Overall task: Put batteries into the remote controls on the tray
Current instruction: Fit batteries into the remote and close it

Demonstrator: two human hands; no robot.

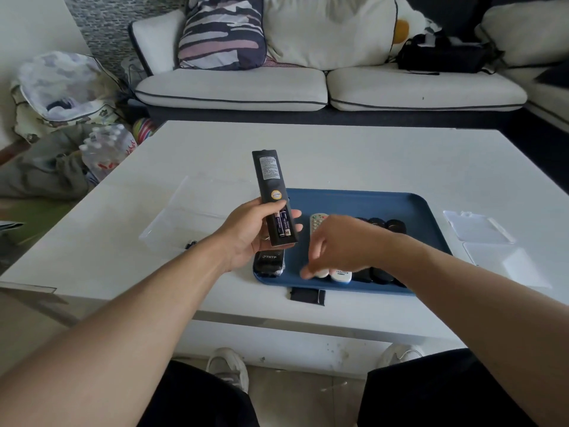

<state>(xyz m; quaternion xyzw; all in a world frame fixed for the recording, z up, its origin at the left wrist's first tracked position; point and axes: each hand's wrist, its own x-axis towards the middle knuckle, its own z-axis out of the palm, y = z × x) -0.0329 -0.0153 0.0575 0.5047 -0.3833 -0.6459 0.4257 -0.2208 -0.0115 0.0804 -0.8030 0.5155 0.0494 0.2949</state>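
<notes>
1. The left hand grips a black remote face down, held up over the tray's left edge. Its battery bay is open and two batteries sit side by side in it, so I'd call this one loaded.
2. The bay is not yet closed. A black cover lies on the table just in front of the tray; I'd guess it belongs to this remote.
3. The right hand hangs low over the tray's near side, fingers loosely curled and pointing down at a white remote. It is blurred, so I cannot tell whether it holds anything.
4. Still on the tray: another black remote under the left hand, a grey remote lying buttons up, and several dark ones to the right. None shows its battery bay, so I can't say which are filled.
5. Clear plastic packs lie to the left of the tray, more to its right.
6. By my reckoning one remote is nearly done, and most of the job is left.
</notes>
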